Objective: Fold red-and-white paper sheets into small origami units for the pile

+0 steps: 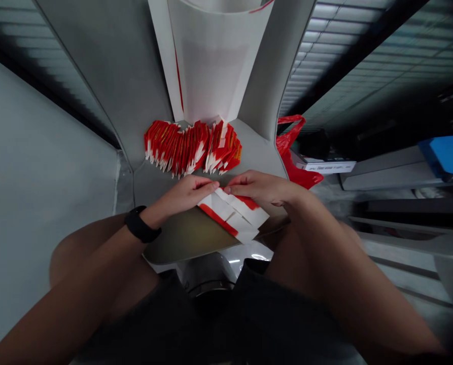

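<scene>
Your left grip (191, 193) and right grip (257, 186) pinch folded red-and-white paper (232, 209) between them; likely light and easily creased, so hold its edges.

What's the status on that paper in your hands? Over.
Left hand, right hand: both gripping the far edge of the red-and-white paper. Paper slanted, mostly white showing. Row of red packets just beyond, not covering it.

You face a grey chair (100, 56) at upper centre. A pale wall (39, 167) fills your frame's left side, beneath a dark slanting bar (51, 96). Blinds (333, 25) show at upper left and upper right; grey floor (335, 203) shows at right, in dim light.
</scene>
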The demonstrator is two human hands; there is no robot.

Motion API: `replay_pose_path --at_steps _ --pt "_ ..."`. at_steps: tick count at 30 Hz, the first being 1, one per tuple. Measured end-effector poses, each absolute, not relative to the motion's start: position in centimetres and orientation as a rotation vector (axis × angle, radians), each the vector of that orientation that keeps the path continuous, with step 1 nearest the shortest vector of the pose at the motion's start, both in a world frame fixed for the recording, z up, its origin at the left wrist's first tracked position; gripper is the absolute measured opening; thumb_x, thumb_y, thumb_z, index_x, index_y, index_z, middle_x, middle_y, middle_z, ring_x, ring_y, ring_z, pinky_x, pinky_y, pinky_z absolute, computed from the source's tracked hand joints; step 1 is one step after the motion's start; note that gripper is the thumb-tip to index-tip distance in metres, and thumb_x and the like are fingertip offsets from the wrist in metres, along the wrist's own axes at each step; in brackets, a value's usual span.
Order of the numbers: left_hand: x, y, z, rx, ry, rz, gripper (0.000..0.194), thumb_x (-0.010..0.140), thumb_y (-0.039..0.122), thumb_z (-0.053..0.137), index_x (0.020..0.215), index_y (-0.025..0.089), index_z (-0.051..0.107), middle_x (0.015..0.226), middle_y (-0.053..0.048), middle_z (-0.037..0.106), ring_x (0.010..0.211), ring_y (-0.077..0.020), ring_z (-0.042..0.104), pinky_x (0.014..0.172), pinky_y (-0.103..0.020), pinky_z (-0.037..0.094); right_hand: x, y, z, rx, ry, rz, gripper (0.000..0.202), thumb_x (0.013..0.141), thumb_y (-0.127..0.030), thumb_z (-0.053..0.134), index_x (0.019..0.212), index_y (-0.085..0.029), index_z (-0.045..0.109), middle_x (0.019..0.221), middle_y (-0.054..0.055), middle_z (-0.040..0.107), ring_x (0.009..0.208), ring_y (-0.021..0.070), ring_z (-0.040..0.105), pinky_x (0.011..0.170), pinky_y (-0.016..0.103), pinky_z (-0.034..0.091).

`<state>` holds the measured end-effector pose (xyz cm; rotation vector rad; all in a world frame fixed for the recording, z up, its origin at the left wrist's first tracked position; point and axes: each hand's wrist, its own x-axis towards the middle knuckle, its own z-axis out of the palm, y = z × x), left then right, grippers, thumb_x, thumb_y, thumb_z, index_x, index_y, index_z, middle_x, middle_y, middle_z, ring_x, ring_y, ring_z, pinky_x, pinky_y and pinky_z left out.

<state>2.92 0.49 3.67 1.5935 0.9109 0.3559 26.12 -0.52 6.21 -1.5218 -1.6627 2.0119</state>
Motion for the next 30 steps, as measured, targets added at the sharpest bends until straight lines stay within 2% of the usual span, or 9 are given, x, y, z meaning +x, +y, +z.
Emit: replay_pose_path --at_steps 5,13,20,24,30 --pt "3.1 0.6 3.3 1.595 0.898 0.337 0.033 0.093 0.044 0.057 0.084 0.016 0.072 0.074 0.0 0.065 0.068 -0.0122 0.055 0.06 -0.024 0.04 26.2 -0.2 6.1 -1.535 -1.654 2.043 0.03 0.088 -0.049 0.065 0.09 -0.02 0.072 0.062 -0.004 0.055 0.048 0.0067 0.039 0.042 0.021 0.029" --pt "2.9 0.8 3.1 1.515 0.869 0.343 0.026 0.09 0.04 0.062 0.091 0.018 0.076 0.08 -0.001 0.07 0.071 -0.0122 0.058 0.062 -0.023 0.042 26.2 0.0 6.2 -1.546 -1.658 1.998 0.027 0.087 -0.046 0.068 0.085 -0.019 0.073 0.061 -0.003 0.055 0.05 0.0071 0.04 0.044 0.021 0.03" --pt "3.0 0.8 2.9 1.496 0.896 0.381 0.021 0.087 0.036 0.068 0.095 0.019 0.077 0.087 -0.003 0.075 0.075 -0.0133 0.062 0.065 -0.024 0.046 26.5 0.2 5.6 -1.507 -1.719 1.995 0.029 0.087 -0.047 0.067 0.092 -0.019 0.076 0.062 -0.003 0.058 0.049 0.0069 0.04 0.044 0.021 0.029" --pt "3.0 0.7 2.9 1.541 0.931 0.384 0.023 0.089 0.038 0.065 0.092 0.019 0.078 0.083 -0.002 0.075 0.072 -0.0134 0.063 0.062 -0.024 0.046 26.4 0.2 5.7 -1.497 -1.703 1.952 0.028 0.085 -0.046 0.068 0.087 -0.019 0.076 0.058 -0.004 0.056 0.048 0.0065 0.038 0.043 0.021 0.029" --pt "3.0 0.9 2.1 1.592 0.92 0.457 0.02 0.087 0.035 0.067 0.095 0.02 0.078 0.088 -0.001 0.077 0.079 -0.0146 0.066 0.069 -0.025 0.049 26.4 0.4 6.0 -1.474 -1.721 1.893 0.027 0.081 -0.047 0.07 0.081 -0.02 0.077 0.059 -0.003 0.059 0.05 0.0082 0.044 0.046 0.022 0.034"
